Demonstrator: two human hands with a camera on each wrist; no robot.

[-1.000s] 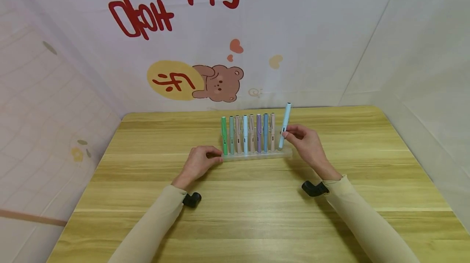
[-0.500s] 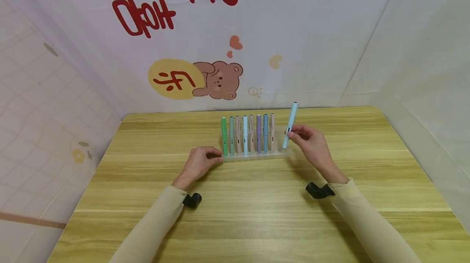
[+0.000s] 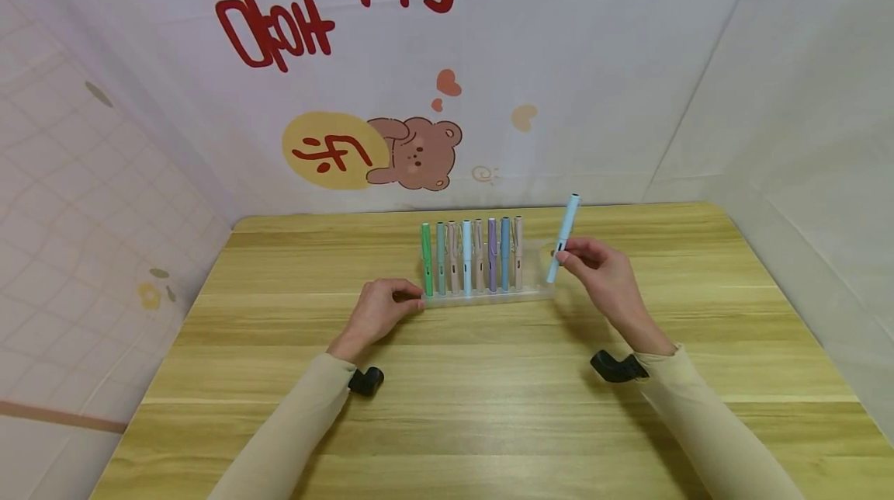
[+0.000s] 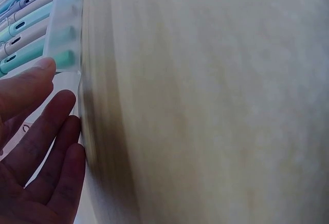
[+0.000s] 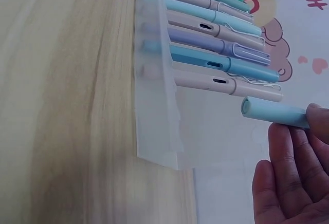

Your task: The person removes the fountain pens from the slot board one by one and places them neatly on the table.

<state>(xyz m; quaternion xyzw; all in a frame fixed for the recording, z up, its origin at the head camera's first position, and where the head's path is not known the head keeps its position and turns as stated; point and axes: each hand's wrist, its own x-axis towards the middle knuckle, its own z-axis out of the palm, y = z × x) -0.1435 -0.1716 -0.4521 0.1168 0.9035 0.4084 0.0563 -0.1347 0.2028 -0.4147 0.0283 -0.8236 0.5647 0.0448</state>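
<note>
A clear plastic pen rack (image 3: 489,297) holds a row of several upright pens, among them a green pen (image 3: 427,259), a purple pen (image 3: 493,251) and a blue pen (image 3: 506,251). My right hand (image 3: 606,279) pinches a light blue pen (image 3: 566,230) between thumb and fingers, tilted, by the rack's right end. In the right wrist view this pen's lower end (image 5: 257,109) hangs free, apart from the rack base. At the left end of the rack my left hand (image 3: 380,310) touches its corner with the thumb (image 4: 43,70), the other fingers extended and slightly bent.
The rack stands on a wood-grain table (image 3: 482,407). Behind it rises a white cloth backdrop (image 3: 594,96) with a printed bear (image 3: 419,154) and red characters. A black wrist camera (image 3: 618,366) sits at the right cuff, and another wrist camera (image 3: 366,380) at the left.
My right hand has moved right with the light blue pen, carrying it from the rack's right part toward its outer end. The left hand stays in place.
</note>
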